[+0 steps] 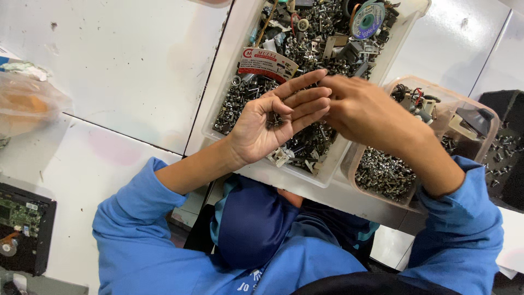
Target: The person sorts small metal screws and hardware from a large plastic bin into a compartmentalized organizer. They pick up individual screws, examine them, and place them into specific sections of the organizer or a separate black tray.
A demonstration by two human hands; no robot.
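My left hand (256,128) lies palm up over a long clear tray (217,117) full of small metal screws and parts. A few dark small screws (274,119) rest in its cupped palm. My right hand (363,109) reaches across from the right, back to the camera, with its fingertips meeting the left hand's fingers. Its fingertips are hidden, so I cannot see whether they pinch anything. Both arms wear blue sleeves.
A clear tub (445,90) holding silver screws (382,172) and some parts stands right of the tray. A black tray (505,153) with screws is at the far right. A plastic bag (27,104) and a circuit board device (22,226) lie on the white table (120,60) at left.
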